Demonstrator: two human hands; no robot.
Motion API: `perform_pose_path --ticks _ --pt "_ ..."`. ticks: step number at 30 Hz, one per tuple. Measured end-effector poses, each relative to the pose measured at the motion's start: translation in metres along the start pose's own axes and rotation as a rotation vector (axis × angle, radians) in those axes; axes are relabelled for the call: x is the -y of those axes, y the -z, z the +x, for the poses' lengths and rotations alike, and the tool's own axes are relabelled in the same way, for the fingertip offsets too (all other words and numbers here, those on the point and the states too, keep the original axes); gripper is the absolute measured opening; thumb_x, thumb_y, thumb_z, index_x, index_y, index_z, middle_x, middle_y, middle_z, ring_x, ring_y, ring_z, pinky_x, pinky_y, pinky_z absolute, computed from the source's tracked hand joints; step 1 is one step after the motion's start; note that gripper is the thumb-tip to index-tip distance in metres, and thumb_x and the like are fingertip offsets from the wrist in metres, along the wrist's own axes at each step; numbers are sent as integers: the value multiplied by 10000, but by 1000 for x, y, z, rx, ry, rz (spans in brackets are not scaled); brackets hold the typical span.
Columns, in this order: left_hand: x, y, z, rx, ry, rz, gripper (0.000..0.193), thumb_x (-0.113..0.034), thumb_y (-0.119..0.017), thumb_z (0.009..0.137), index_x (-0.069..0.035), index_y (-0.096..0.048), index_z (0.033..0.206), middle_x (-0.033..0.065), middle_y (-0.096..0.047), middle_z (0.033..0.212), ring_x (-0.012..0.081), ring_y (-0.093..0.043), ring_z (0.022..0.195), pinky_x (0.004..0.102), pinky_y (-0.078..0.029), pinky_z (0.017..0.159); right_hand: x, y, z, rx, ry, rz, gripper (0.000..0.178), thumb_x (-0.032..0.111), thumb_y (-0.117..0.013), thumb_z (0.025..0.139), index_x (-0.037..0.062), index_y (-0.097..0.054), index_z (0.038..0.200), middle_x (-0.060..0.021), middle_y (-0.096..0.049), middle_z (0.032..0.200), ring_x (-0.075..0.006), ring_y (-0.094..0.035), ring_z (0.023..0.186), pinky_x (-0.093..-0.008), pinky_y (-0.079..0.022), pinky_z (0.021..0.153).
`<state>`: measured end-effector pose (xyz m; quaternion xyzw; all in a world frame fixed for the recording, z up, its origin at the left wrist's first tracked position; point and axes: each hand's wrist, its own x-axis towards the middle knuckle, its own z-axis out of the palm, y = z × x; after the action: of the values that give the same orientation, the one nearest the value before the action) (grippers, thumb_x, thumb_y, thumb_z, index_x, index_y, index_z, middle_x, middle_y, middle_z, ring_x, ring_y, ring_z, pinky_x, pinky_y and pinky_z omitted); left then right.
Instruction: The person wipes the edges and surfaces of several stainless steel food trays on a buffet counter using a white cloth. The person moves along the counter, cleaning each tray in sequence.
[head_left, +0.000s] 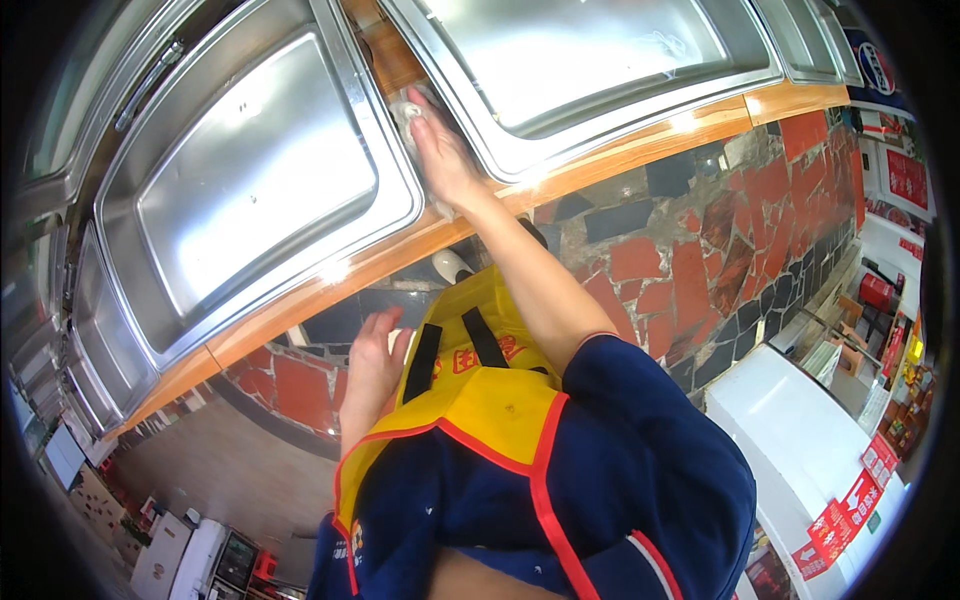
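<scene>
My right hand [444, 158] reaches far forward between two steel trays. Its fingers press a crumpled whitish cloth [406, 112] onto the wooden strip [392, 55] that runs between them. The left tray [250, 190] and the right tray [610, 90] are shiny, shallow and rectangular, with rounded corners and wide rims. My left hand [372, 368] hangs low before the yellow apron [500, 400], away from the counter, its fingers loosely bent and apart. A small whitish patch shows beside its thumb; I cannot tell what it is.
A wooden ledge [640, 140] edges the counter along its front. Below lies a floor of red and dark stone pieces [690, 270]. A white chest-like cabinet [770, 420] stands at the right, with stocked shelves [900, 370] beyond. More steel trays [85, 320] continue at the left.
</scene>
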<state>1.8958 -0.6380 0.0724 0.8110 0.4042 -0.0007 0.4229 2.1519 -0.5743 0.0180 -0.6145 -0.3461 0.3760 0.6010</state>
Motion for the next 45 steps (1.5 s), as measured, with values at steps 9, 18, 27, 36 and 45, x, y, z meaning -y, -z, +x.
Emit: perform_pose_path --ticks 9,18,27,36,45 --pt "2 -15 -9 88 38 -36 241 -75 -642 849 -17 -595 1078 215 -619 974 399 -618 878 428 -506 738 6 -11 45 -79 -124 -242 664 509 -275 984 14 -350 1419 -226 -427 1404 -382 -380 1314 -379 -297 1094" --pt "-45 43 34 -263 39 -520 420 -89 -542 943 -8 -406 1332 130 -570 1238 203 -546 1147 310 -467 916 7 -15 37 -237 -186 -239 548 420 -322 995 -38 -546 1195 -295 -585 1146 -433 -525 1125 -419 -411 956" --pt "-42 54 52 -398 64 -461 406 -109 -489 980 -26 -360 1356 148 -698 1028 90 -605 928 197 -421 788 13 -6 -20 -180 -260 -480 388 285 -412 967 -80 -526 1030 -337 -603 954 -464 -584 938 -495 -452 821" --pt "-38 46 53 -440 61 -501 398 -68 -480 969 -17 -374 1349 165 -666 1116 123 -614 1001 199 -420 800 17 25 -100 47 -254 -708 272 102 -439 907 -100 -481 1085 -354 -577 1026 -480 -574 957 -492 -469 829" --pt "-30 48 48 -421 9 -482 386 -77 -484 972 -26 -389 1343 153 -644 1166 162 -581 1101 264 -396 949 2 114 -126 -98 -20 -1197 401 84 -454 852 -52 -509 1225 -311 -615 1086 -415 -570 1112 -431 -445 996"
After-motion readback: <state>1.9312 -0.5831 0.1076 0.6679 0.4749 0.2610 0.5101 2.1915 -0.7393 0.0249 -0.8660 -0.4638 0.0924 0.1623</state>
